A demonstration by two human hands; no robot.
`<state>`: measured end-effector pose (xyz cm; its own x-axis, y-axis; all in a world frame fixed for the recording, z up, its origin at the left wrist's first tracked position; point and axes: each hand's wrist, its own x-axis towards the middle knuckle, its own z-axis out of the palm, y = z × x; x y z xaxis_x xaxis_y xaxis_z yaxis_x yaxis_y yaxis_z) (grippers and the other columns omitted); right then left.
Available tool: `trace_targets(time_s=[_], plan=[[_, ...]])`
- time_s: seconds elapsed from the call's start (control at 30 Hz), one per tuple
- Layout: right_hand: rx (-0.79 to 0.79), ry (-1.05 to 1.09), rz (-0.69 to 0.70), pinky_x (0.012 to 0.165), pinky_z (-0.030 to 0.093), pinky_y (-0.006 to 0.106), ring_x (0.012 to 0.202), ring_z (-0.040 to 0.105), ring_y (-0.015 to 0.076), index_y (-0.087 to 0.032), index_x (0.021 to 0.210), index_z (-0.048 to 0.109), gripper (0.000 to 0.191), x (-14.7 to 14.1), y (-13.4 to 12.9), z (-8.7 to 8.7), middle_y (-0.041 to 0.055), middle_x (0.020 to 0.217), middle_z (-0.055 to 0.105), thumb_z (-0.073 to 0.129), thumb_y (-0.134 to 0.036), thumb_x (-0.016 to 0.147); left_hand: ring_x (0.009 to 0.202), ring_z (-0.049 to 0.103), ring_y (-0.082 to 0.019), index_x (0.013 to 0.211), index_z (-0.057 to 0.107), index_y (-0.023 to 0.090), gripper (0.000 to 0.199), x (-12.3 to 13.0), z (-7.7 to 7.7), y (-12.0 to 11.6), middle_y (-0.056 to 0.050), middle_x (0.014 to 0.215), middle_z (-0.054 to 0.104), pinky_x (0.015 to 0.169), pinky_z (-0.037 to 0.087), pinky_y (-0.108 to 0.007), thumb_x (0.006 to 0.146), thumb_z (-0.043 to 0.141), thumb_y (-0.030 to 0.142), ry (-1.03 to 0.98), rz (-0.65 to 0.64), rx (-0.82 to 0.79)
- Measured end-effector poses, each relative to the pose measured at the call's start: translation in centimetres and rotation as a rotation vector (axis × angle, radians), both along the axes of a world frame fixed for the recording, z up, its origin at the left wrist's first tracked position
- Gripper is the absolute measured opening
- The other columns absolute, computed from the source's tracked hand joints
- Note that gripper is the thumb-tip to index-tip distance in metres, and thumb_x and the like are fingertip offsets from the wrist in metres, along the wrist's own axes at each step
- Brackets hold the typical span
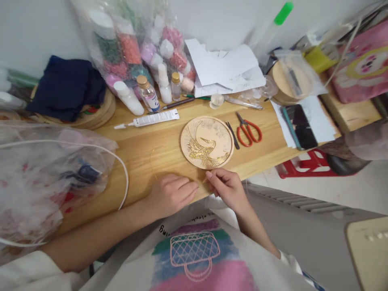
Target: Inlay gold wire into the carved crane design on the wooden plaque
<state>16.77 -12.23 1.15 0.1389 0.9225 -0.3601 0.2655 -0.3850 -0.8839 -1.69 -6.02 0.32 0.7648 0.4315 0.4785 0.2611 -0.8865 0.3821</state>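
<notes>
Here, I make out only broken lettering point(200, 218) on the shirt point(197, 252). The round bird picture point(207, 142) lies just beyond the right hand point(224, 188), which pinches a thin stick point(205, 180); the left hand point(173, 195) half-curls, contents unclear.

The person wears a white top point(127, 266) with white sleeves point(30, 268). On the front is a pink line drawing of a bag point(195, 250), over stripes point(227, 279) of purple, green, blue and pink, by some black letters point(165, 229).
</notes>
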Motion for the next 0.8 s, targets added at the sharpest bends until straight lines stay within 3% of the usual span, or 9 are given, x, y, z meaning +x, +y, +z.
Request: trace_targets(time_s=[0.27, 0.47, 0.63, 0.8], plan=[[0.085, -0.199, 0.015, 0.049, 0.025, 0.025, 0.048, 0.035, 0.0093, -0.020, 0.051, 0.036, 0.043, -1.1, 0.6, 0.7, -0.0034, 0.047, 0.036, 0.048, -0.038, 0.088, 0.056, 0.052, -0.012, 0.084, 0.064, 0.017, 0.021, -0.4, -0.1, -0.1, 0.002, 0.062, 0.056, 0.054, 0.042, -0.028, 0.096, 0.048, 0.015, 0.113, 0.021, 0.133], [0.111, -0.223, 0.174, 0.047, 0.028, 0.023, 0.049, 0.036, 0.0087, -0.019, 0.054, 0.046, 0.045, 1.3, 1.8, 2.0, -0.0037, 0.049, 0.040, 0.047, -0.043, 0.092, 0.061, 0.059, -0.012, 0.103, 0.062, 0.013, 0.025, -0.7, -0.7, -0.3, -0.002, 0.075, 0.063, 0.056, 0.047, -0.026, 0.097, 0.038, 0.009, 0.130, 0.086, 0.150], [0.208, -0.475, -0.173, 0.047, 0.034, 0.024, 0.048, 0.045, 0.0117, -0.018, 0.067, 0.061, 0.039, 6.1, 4.6, 2.1, -0.0009, 0.051, 0.051, 0.051, -0.050, 0.086, 0.060, 0.059, -0.013, 0.101, 0.062, 0.013, 0.022, -0.8, -1.2, 0.0, -0.001, 0.074, 0.064, 0.055, 0.046, -0.026, 0.096, 0.041, 0.010, 0.110, 0.154, 0.145], [0.219, -0.608, -0.220, 0.057, 0.038, 0.028, 0.052, 0.051, 0.0147, -0.017, 0.091, 0.068, 0.028, 7.7, 7.1, 0.8, 0.0008, 0.059, 0.059, 0.058, -0.040, 0.079, 0.060, 0.061, -0.012, 0.107, 0.062, 0.014, 0.022, -1.1, -1.1, 0.6, -0.001, 0.075, 0.066, 0.055, 0.046, -0.025, 0.096, 0.043, 0.010, 0.148, 0.227, 0.167]])
